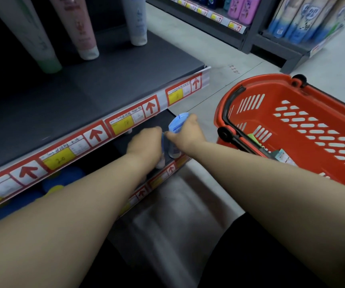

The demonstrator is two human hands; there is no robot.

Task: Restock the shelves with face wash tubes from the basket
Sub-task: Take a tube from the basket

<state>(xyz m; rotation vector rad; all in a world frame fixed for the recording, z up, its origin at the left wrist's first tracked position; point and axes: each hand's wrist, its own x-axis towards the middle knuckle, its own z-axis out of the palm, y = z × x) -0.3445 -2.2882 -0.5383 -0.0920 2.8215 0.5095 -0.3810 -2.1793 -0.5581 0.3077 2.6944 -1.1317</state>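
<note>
Tube of face wash (178,123) sat clamped in our right hand (188,132), beside our left hand (145,142), whose grip we could not tell; three tubes (84,38) lined the upper shelf (105,84).

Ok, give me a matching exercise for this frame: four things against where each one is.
Things:
1 red basket
2 pink tube
3 blue tube
4 green-capped tube

Places:
A gripped by the right hand
B on the floor, right of the shelves
C standing on the upper shelf, between two other tubes
D on the upper shelf, left of the pink tube

Pairs: 1-B, 2-C, 3-A, 4-D
</note>
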